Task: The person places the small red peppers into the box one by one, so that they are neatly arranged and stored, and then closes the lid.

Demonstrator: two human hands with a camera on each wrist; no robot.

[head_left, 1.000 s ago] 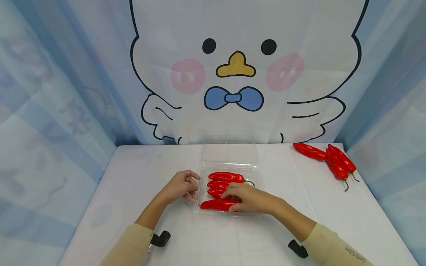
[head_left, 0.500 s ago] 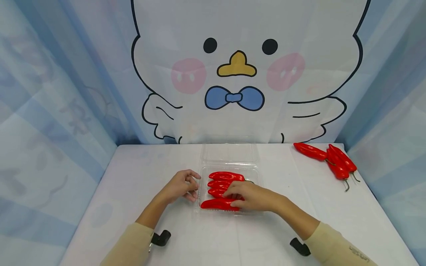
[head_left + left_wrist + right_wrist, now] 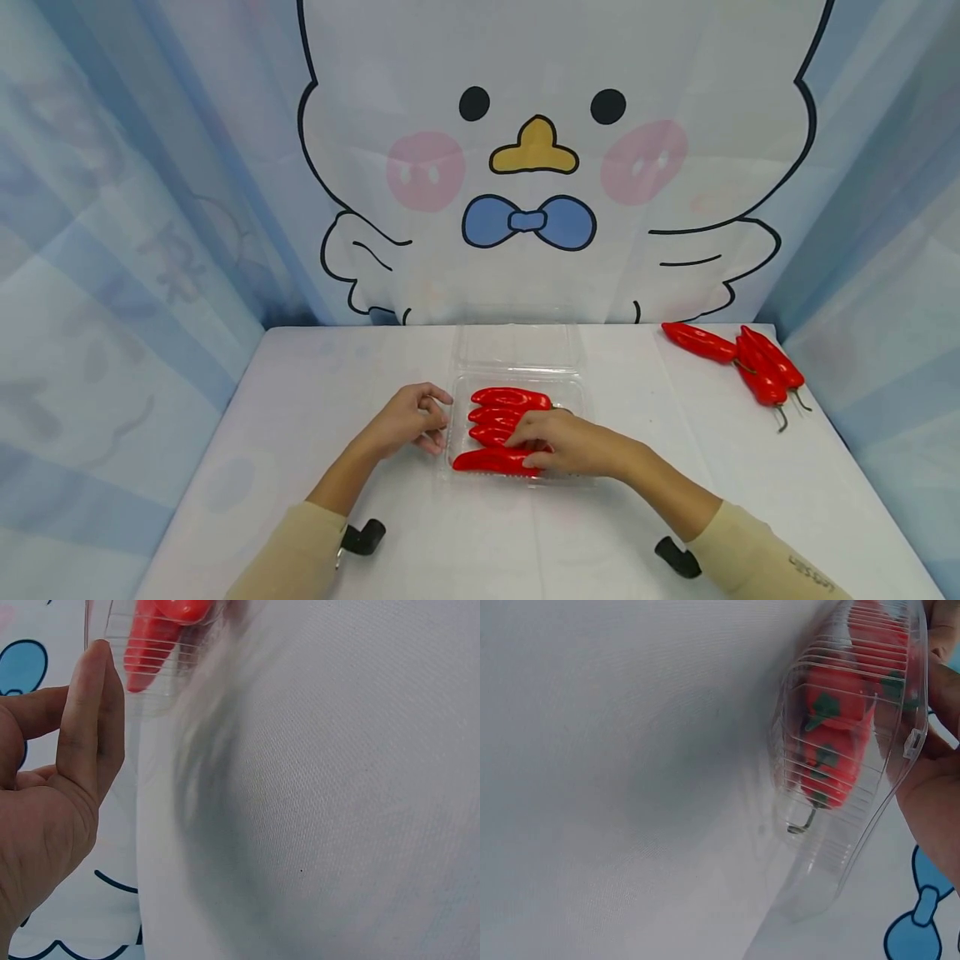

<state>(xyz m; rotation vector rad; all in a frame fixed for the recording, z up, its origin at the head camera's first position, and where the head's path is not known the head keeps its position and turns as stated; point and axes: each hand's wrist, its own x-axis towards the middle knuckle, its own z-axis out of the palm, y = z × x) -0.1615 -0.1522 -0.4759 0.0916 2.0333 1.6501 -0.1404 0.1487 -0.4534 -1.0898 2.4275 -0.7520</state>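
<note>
The person wears plain beige sleeves; the right sleeve (image 3: 757,550) bears a line of dark lettering (image 3: 810,572), too small to read, set back from its cuff. A stubby, bent black fitting (image 3: 677,557) juts from the right sleeve's inner side. Across from the right sleeve, the left sleeve (image 3: 288,554) has a matching black elbow-shaped piece (image 3: 365,538) by its cuff, with a thin silvery sliver (image 3: 337,560) just beneath.

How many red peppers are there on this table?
7 in view: four red peppers side by side in the clear container, three red peppers at the far right of the table. The right hand covers part of the container, so others may be hidden.
</note>
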